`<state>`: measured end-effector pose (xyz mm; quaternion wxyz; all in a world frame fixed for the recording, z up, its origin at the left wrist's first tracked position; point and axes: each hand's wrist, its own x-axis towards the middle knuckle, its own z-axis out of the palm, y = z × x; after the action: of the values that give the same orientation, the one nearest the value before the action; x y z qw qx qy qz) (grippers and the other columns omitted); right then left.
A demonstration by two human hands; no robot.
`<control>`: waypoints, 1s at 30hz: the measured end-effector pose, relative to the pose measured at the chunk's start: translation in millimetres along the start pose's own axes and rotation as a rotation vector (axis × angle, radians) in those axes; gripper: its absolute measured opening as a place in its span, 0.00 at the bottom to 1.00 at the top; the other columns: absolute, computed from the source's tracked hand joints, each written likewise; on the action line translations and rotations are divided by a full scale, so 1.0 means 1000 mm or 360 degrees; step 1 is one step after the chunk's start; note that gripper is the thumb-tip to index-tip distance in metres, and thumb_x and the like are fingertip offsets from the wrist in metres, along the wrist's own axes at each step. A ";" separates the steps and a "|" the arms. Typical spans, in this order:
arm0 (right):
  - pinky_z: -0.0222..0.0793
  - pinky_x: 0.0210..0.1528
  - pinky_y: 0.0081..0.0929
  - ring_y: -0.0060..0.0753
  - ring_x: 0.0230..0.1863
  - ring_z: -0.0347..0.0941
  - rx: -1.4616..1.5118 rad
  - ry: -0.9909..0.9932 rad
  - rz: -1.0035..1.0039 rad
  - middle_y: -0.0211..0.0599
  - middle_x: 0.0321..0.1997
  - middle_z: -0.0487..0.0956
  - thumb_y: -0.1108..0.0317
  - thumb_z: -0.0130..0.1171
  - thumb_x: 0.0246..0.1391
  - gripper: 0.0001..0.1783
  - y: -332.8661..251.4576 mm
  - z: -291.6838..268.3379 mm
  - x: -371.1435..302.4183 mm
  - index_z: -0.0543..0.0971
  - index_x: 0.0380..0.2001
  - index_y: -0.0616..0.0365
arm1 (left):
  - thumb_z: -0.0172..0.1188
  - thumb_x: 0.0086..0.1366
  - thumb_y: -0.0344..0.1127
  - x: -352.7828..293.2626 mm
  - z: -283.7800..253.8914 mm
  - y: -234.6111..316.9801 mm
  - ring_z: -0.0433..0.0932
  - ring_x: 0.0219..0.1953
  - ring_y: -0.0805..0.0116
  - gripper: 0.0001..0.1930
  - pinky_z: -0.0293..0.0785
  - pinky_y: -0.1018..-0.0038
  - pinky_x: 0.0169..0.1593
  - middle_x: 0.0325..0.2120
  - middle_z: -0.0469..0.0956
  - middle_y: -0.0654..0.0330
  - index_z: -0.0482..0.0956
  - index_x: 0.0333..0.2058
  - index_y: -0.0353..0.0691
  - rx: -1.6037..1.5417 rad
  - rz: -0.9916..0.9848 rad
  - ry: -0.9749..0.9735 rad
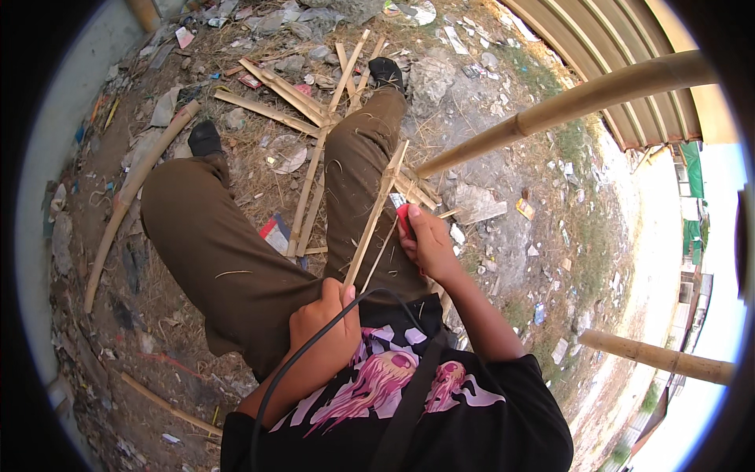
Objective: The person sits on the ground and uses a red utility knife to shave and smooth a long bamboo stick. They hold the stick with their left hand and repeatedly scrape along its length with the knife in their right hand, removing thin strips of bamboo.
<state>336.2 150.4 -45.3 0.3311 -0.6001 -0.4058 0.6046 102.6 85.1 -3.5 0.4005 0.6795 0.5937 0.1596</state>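
Observation:
My left hand [325, 318] is closed around the lower end of a split bamboo strip [373, 224], which slants up and away over my right thigh. A thin sliver [381, 253] runs alongside the strip. In my right hand [431, 245] is a red-handled cutter knife [404, 214]. Its silver blade lies against or very near the right edge of the strip; I cannot tell whether it has cut in. Several more bamboo strips [311, 185] lie crossed on the ground between and beyond my legs.
A thick bamboo pole [566, 110] slants in from the upper right, with another pole [661, 358] below it. A long bamboo pole [130, 197] lies at the left. Litter and stones cover the dirt. A black cable [295, 358] crosses before my left wrist.

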 end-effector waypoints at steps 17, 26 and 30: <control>0.71 0.28 0.58 0.66 0.26 0.78 -0.1421 0.0309 -0.0512 0.54 0.21 0.78 0.54 0.44 0.77 0.19 0.003 0.002 0.010 0.75 0.37 0.55 | 0.47 0.81 0.44 0.015 0.001 0.000 0.80 0.27 0.36 0.15 0.72 0.47 0.33 0.18 0.76 0.45 0.74 0.39 0.39 -0.0097 -0.0241 -0.0227; 0.73 0.35 0.60 0.70 0.29 0.78 -0.1392 0.0168 -0.0431 0.63 0.23 0.79 0.55 0.43 0.77 0.24 0.003 0.008 0.029 0.81 0.39 0.63 | 0.46 0.80 0.42 0.018 0.012 -0.005 0.79 0.24 0.36 0.13 0.72 0.44 0.33 0.17 0.76 0.46 0.70 0.39 0.40 -0.0167 -0.0303 -0.0276; 0.72 0.39 0.59 0.72 0.33 0.77 -0.1364 -0.0104 -0.0287 0.67 0.27 0.78 0.56 0.43 0.76 0.26 -0.015 -0.006 0.038 0.81 0.33 0.66 | 0.46 0.81 0.43 0.019 0.011 0.001 0.79 0.24 0.36 0.14 0.72 0.45 0.33 0.17 0.76 0.46 0.70 0.39 0.40 -0.0134 -0.0347 -0.0254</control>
<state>338.4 191.4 -48.9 0.0908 -0.6261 -0.6809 0.3691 115.5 99.1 -14.9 0.4894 0.6041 0.6231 0.0854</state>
